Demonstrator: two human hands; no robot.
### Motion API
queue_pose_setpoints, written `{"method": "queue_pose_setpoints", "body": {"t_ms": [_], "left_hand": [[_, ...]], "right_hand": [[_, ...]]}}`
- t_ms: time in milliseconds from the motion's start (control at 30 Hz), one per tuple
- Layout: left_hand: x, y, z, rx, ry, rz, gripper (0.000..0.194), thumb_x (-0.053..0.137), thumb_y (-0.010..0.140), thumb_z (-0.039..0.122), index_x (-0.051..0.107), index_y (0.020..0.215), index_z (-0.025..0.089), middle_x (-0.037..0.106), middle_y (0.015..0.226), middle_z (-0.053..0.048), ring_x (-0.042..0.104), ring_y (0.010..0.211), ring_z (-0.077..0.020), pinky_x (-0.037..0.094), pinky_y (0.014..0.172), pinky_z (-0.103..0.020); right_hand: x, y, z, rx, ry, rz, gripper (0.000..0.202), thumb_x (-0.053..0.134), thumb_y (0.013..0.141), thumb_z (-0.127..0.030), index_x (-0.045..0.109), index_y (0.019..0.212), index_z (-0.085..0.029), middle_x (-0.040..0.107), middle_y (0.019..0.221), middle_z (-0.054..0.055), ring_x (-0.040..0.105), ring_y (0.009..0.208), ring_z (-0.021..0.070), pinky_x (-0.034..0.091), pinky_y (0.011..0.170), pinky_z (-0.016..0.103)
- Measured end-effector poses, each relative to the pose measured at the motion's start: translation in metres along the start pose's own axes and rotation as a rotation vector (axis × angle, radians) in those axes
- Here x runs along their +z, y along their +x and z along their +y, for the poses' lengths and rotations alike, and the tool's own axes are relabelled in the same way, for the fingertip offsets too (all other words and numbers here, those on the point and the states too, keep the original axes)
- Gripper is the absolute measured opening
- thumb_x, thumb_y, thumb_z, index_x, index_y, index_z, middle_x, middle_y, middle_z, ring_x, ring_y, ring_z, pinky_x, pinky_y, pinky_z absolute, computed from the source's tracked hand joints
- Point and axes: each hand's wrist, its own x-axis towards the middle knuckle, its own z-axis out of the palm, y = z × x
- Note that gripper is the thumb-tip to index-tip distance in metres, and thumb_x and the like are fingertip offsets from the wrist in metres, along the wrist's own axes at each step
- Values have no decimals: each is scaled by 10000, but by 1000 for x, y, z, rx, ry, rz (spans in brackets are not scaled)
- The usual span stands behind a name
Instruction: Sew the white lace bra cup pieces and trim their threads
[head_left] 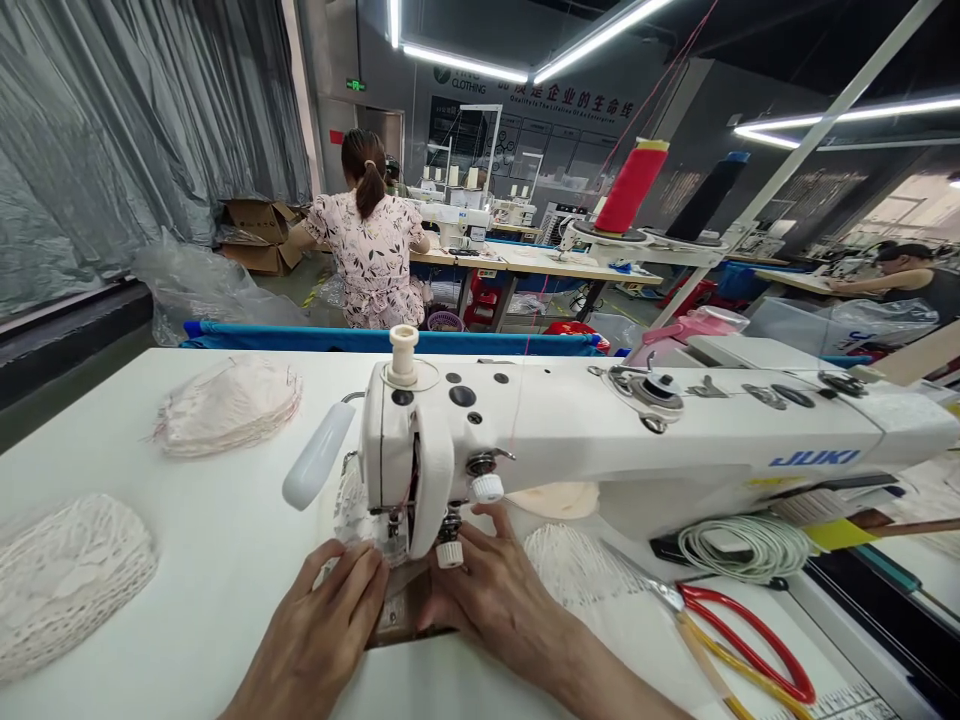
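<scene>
A white sewing machine [555, 410] stands across the table, its needle area above lace fabric [356, 510]. My left hand [330, 610] lies left of the needle, its bent fingers together and pressing on the lace edge. On the other side, my right hand [495, 590] is beside the presser foot, fingers partly behind the machine's tension knob; its thumb is near the metal plate [394, 612]. What the right fingertips hold, if anything, is hidden. More lace [577, 560] lies right of that hand.
Stacked pale pieces [229, 405] and a lace pile [71, 580] lie at left. Red-handled scissors [750, 630] and a coiled cable [742, 548] are at right. A person [371, 235] in a patterned top sits beyond the blue cloth edge [390, 341].
</scene>
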Motion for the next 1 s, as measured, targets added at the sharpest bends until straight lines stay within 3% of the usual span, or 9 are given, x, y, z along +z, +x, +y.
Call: {"method": "queue_pose_setpoints", "body": {"t_ms": [233, 633, 833, 1000], "left_hand": [[-2, 1, 2, -38, -6, -2, 365, 321, 825, -44, 608, 1008, 86, 647, 920, -98, 561, 880, -211, 372, 870, -387], [4, -1, -4, -89, -94, -15, 340, 309, 893, 35, 591, 1070, 101, 643, 934, -94, 566, 925, -189, 329, 946, -396], [6, -5, -13, -126, -104, -85, 290, 360, 893, 89, 602, 1039, 151, 633, 1056, -113, 547, 1048, -209, 278, 989, -446], [6, -1, -26, -165, -68, -130, 309, 300, 945, 141, 584, 1059, 183, 631, 1083, -88, 544, 1064, -190, 268, 992, -429]], "right_hand": [[12, -4, -9, -98, 59, -17, 514, 434, 851, -581, 582, 1009, -115, 647, 861, 78, 573, 812, 190, 281, 941, 427], [14, -3, -10, -41, 91, -19, 462, 428, 871, -552, 586, 1009, -141, 660, 861, 75, 577, 860, 206, 259, 950, 432], [16, -3, -7, 4, 101, 21, 483, 431, 861, -566, 568, 1069, -151, 666, 827, 55, 575, 858, 208, 247, 940, 441], [17, -1, -7, 9, 106, 34, 431, 418, 888, -540, 584, 977, -152, 670, 875, 64, 577, 851, 203, 253, 925, 435]]}}
